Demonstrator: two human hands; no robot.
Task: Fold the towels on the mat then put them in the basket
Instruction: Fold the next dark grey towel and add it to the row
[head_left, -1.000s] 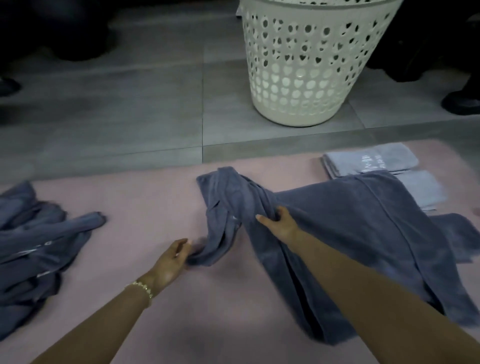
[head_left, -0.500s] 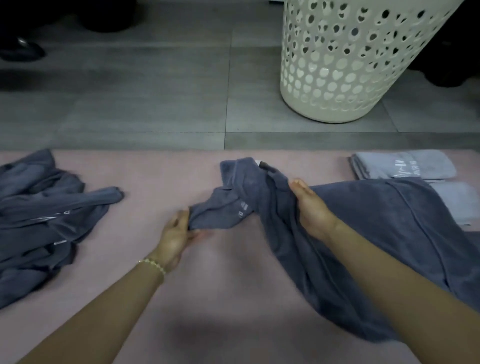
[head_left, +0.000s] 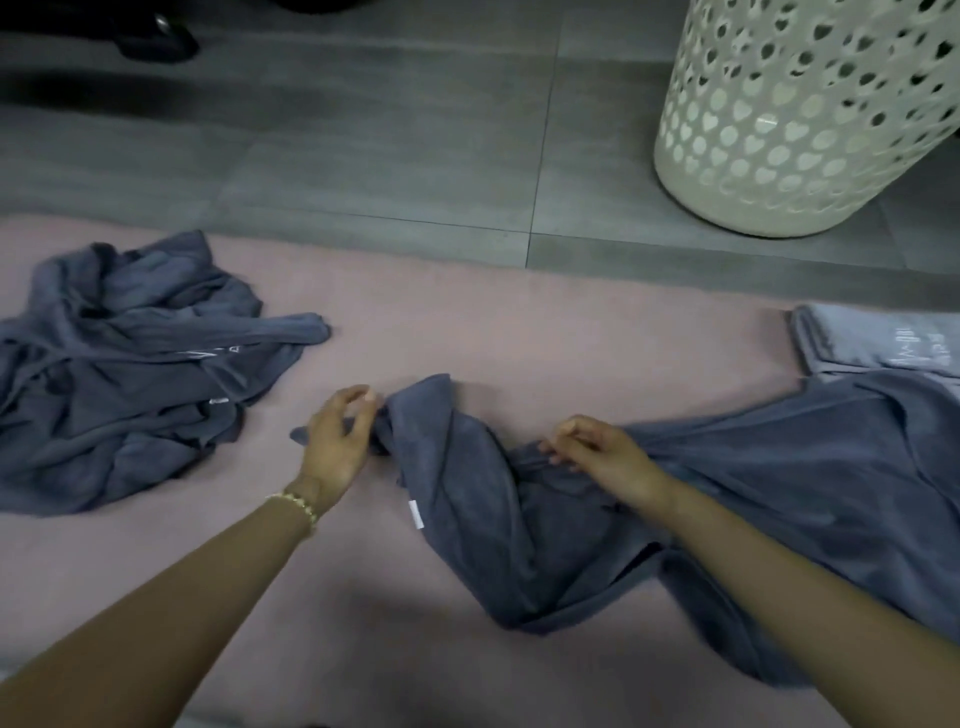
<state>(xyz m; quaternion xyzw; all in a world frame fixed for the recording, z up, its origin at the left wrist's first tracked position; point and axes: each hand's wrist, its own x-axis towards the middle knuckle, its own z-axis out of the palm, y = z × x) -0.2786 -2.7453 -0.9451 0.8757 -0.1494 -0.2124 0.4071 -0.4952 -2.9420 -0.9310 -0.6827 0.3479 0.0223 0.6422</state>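
A large dark blue-grey towel (head_left: 779, 483) lies rumpled across the right half of the pink mat (head_left: 545, 322). My left hand (head_left: 337, 441) grips its twisted left corner. Further right, my right hand (head_left: 602, 457) pinches a fold along the towel's upper edge. A white perforated basket (head_left: 800, 119) stands on the grey tiles beyond the mat, at the upper right. A folded light grey towel (head_left: 878, 343) rests at the mat's right edge, partly under the dark towel.
A heap of crumpled dark blue-grey towels (head_left: 135, 364) sits on the left of the mat. A dark shoe (head_left: 156, 41) stands on the tiled floor at the top left. Bare pink mat shows between the heap and my hands.
My view has swung left, so basket and folded towels sit further right. Both hands have shifted along the towel's edge, and the left corner is pulled out to the left.
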